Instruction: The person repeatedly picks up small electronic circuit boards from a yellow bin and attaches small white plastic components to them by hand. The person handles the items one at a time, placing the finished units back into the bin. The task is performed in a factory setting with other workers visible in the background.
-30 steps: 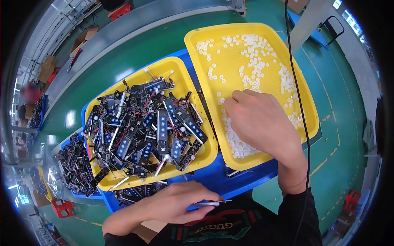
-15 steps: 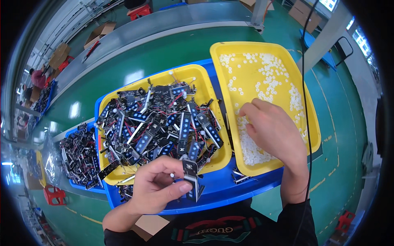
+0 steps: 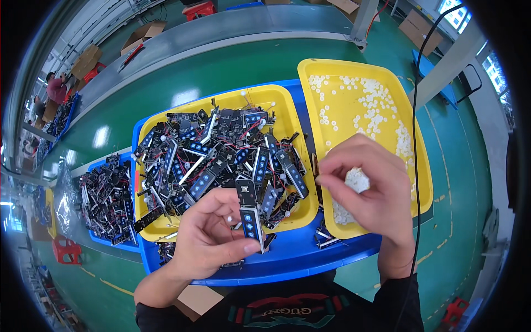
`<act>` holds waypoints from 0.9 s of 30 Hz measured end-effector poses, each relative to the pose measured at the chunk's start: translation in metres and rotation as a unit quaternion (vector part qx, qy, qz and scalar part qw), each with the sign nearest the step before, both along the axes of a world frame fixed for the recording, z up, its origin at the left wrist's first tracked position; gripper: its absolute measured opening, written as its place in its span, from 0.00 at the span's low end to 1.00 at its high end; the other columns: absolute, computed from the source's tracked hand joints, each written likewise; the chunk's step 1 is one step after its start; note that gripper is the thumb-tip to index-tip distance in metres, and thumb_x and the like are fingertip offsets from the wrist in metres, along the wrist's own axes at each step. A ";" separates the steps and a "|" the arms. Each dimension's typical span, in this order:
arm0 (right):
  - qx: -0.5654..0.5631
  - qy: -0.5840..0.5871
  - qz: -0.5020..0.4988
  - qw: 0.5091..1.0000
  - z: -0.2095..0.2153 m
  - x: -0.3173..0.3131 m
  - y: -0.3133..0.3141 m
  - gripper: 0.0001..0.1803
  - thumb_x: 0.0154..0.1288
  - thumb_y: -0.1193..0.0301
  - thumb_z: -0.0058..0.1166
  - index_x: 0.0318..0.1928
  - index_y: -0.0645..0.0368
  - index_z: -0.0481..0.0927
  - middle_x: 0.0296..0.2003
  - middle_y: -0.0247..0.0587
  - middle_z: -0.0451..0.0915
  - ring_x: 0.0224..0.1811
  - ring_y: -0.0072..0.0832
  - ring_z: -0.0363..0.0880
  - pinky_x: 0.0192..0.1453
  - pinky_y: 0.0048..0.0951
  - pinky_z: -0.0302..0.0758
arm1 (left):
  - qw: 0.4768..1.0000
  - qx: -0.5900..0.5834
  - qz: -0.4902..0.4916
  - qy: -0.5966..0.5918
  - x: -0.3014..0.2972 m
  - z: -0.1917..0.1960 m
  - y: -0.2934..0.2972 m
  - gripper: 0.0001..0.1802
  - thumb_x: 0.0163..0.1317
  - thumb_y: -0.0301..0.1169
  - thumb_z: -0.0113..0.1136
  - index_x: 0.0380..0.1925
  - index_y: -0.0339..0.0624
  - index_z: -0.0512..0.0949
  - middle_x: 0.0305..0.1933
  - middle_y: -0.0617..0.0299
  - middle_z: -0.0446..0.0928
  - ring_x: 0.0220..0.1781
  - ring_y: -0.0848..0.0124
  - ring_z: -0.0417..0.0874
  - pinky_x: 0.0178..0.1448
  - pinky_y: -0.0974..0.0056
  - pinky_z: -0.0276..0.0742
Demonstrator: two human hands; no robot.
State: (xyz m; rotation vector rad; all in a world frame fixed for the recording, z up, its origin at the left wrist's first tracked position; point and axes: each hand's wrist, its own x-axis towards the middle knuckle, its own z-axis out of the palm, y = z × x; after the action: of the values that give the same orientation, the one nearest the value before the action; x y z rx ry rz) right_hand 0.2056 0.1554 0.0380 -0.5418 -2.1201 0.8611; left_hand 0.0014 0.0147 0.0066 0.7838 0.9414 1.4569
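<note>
My left hand (image 3: pixel 202 238) grips a narrow black circuit board (image 3: pixel 248 213) between thumb and fingers, holding it upright. A row of blue-lit round spots and a pale edge strip show on it. A small white tip shows by the curled fingers. My right hand (image 3: pixel 373 188) is closed in a pinch above the near left of the right yellow tray (image 3: pixel 303 74); what its fingertips hold, if anything, is too small to make out. Small white rings (image 3: pixel 376 116) lie scattered in that tray, and more show through the loop of thumb and fingers.
Left of it, another yellow tray (image 3: pixel 285 97) is heaped with similar boards (image 3: pixel 207 160) and red wires. Both trays rest on a blue tray (image 3: pixel 310 271). A second blue bin of boards (image 3: pixel 105 199) stands at left. A black cable (image 3: pixel 416 138) hangs at right.
My right hand has turned and its fingers have drawn into a pinch, rising a little from the rings. My left hand has tilted the circuit board so its blue-spotted face shows more.
</note>
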 end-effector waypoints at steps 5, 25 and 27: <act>-0.094 0.080 0.114 0.986 -0.002 -0.006 -0.011 0.11 0.52 0.85 0.65 0.37 0.64 0.83 0.34 0.43 0.82 0.34 0.30 0.81 0.37 0.26 0.77 | 0.993 0.014 -0.042 -0.108 -0.004 0.001 0.000 0.21 0.52 0.16 0.67 0.41 0.38 0.66 0.38 0.52 0.75 0.44 0.62 0.81 0.48 0.57 0.84; -0.081 0.075 0.163 0.980 0.000 -0.014 -0.024 0.13 0.57 0.84 0.62 0.44 0.65 0.83 0.36 0.44 0.79 0.33 0.30 0.80 0.34 0.25 0.77 | 0.994 0.106 -0.032 -0.002 -0.007 -0.007 -0.009 0.22 0.59 0.14 0.62 0.54 0.30 0.71 0.46 0.51 0.78 0.46 0.64 0.83 0.51 0.58 0.83; -0.101 0.075 0.175 0.977 -0.003 -0.014 -0.025 0.13 0.58 0.84 0.62 0.45 0.65 0.83 0.36 0.44 0.79 0.33 0.30 0.80 0.33 0.25 0.76 | 0.994 0.109 -0.016 0.004 -0.003 -0.007 -0.006 0.24 0.58 0.13 0.61 0.55 0.31 0.71 0.48 0.52 0.77 0.48 0.65 0.83 0.53 0.60 0.82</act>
State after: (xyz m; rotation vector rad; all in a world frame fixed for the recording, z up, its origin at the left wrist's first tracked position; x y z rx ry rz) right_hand 0.1912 0.1301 0.0350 -0.1946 -2.0306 1.2829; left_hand -0.0013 0.0088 0.0000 0.9609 0.7789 1.5462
